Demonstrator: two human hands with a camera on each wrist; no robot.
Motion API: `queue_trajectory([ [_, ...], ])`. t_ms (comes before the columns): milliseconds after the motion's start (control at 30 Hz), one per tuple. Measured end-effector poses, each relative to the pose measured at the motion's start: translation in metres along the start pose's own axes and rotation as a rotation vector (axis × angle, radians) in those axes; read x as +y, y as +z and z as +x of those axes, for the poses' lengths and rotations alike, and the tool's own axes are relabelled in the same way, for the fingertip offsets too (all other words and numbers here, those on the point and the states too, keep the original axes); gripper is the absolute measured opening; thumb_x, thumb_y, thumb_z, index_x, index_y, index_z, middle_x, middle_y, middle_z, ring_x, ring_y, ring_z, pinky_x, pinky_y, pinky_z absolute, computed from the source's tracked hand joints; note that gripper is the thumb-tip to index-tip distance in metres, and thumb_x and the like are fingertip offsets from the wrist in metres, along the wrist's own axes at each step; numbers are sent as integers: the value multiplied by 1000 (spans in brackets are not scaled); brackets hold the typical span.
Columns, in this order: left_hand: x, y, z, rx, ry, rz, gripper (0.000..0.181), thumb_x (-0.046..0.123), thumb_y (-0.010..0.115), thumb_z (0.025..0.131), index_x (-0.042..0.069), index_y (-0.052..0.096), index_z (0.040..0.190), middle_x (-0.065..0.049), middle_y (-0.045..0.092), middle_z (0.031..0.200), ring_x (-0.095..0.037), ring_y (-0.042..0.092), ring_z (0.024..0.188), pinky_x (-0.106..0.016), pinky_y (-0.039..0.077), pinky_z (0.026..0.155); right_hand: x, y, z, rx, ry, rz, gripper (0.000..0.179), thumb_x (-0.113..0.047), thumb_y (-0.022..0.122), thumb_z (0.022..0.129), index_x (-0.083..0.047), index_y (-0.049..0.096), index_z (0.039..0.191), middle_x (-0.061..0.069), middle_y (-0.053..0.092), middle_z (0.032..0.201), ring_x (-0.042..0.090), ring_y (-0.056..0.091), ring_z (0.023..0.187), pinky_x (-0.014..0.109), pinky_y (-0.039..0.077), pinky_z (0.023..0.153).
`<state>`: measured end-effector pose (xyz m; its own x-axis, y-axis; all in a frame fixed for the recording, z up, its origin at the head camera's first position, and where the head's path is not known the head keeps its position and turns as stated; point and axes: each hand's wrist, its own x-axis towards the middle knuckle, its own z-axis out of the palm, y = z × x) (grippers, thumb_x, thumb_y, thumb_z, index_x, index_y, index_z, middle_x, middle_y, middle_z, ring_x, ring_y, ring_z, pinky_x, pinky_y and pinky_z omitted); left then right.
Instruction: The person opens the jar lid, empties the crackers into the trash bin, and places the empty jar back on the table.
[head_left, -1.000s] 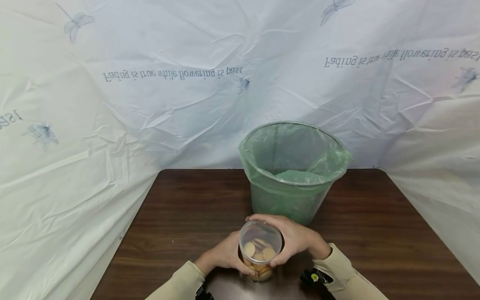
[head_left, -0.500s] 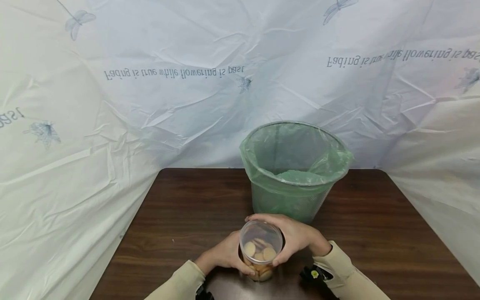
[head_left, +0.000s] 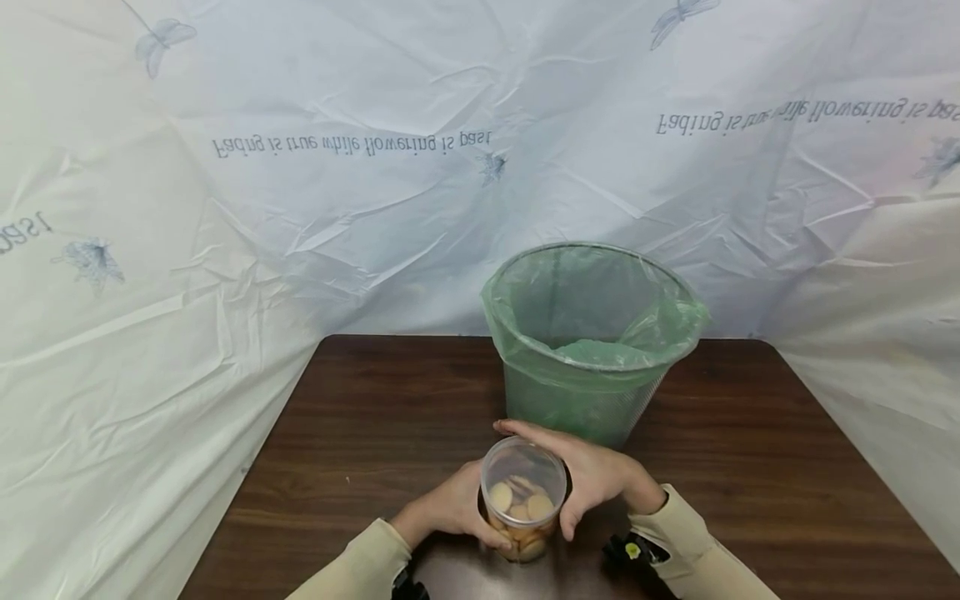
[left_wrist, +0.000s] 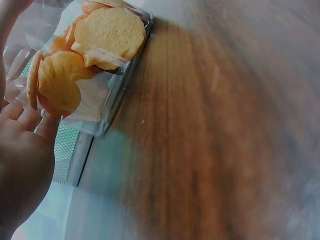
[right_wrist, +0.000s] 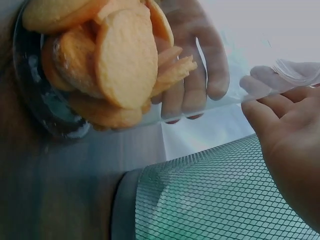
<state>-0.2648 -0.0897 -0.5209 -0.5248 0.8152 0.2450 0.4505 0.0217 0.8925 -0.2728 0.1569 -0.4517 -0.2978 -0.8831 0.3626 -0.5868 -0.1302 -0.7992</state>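
Our left hand grips the upright cup on its left. Our right hand lies spread along its right; contact we cannot quite tell

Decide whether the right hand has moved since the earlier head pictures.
Yes, slightly: the right hand swung its thumb rightward, away from the cup, judged against the unmoved bin.

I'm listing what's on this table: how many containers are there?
2: the clear cup of cookies between the left hand and the right hand, and the green-lined mesh bin behind it, to the right. Something small could be hidden behind the bin.
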Motion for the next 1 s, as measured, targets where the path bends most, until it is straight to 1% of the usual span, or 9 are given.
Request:
queue_trajectory([
  [67, 0, 0, 1, 0, 2, 10, 104, 18, 89, 67, 22, 28, 151, -5, 48, 145, -20, 52, 129, -34, 42, 109, -1, 2, -2, 28, -8, 20, 124, -65, 66, 74, 3, 1, 154, 19, 13, 162, 33, 26, 146, 45, 33, 115],
  [167, 1, 0, 1, 3, 7, 24, 103, 19, 89, 67, 22, 29, 150, -5, 49, 144, -20, 52, 128, -34, 41, 109, -2, 4, -4, 86, -11, 16, 121, -64, 66, 77, 3, 3, 154, 21, 15, 161, 35, 25, 146, 43, 34, 115],
  [333, 0, 0, 0, 23, 17, 53, 100, 22, 91, 66, 19, 34, 147, -4, 52, 140, -18, 54, 126, -33, 42, 108, -1, 6, -7, 166, 16, -67, 113, -67, 60, 81, 3, 10, 154, 24, 21, 159, 33, 27, 146, 38, 34, 115],
  [500, -1, 1, 0, 21, 22, 45, 101, 18, 91, 65, 17, 33, 148, -5, 52, 140, -19, 54, 126, -33, 42, 108, -3, 11, -10, 198, 13, -101, 110, -66, 59, 83, 4, 10, 154, 22, 24, 158, 33, 30, 144, 37, 35, 114],
  [533, 0, 1, 1, 19, 25, 40, 101, 17, 91, 65, 15, 33, 148, -7, 52, 140, -21, 54, 126, -33, 42, 108, -4, 12, -10, 203, 1, -120, 110, -65, 58, 84, 5, 10, 153, 22, 25, 158, 33, 31, 144, 38, 36, 113],
  [633, 13, -1, 2, 6, 39, 27, 100, 11, 90, 65, 7, 33, 147, -15, 52, 140, -28, 54, 125, -35, 43, 108, -7, 15, -12, 223, -30, -181, 111, -65, 58, 84, 8, 9, 152, 22, 26, 157, 34, 32, 143, 37, 36, 114],
  [700, 26, -3, 2, 0, 44, 27, 98, 8, 88, 65, 1, 33, 146, -20, 51, 139, -33, 54, 125, -36, 43, 107, -9, 17, -14, 240, -25, -216, 111, -65, 58, 84, 8, 10, 152, 21, 27, 157, 34, 33, 143, 36, 36, 113],
  [767, 33, -4, 2, -5, 41, 21, 97, 6, 88, 65, -2, 33, 145, -23, 51, 138, -36, 54, 124, -36, 43, 107, -11, 19, -16, 265, -3, -244, 111, -67, 59, 83, 7, 13, 152, 19, 28, 157, 34, 35, 142, 35, 36, 113],
  [1000, 35, -4, 3, -10, 29, 4, 96, 6, 87, 66, -1, 33, 145, -23, 50, 139, -35, 53, 124, -37, 43, 107, -14, 26, -21, 337, 101, -271, 111, -65, 68, 78, -2, 17, 154, 13, 30, 158, 34, 38, 140, 34, 38, 111],
])
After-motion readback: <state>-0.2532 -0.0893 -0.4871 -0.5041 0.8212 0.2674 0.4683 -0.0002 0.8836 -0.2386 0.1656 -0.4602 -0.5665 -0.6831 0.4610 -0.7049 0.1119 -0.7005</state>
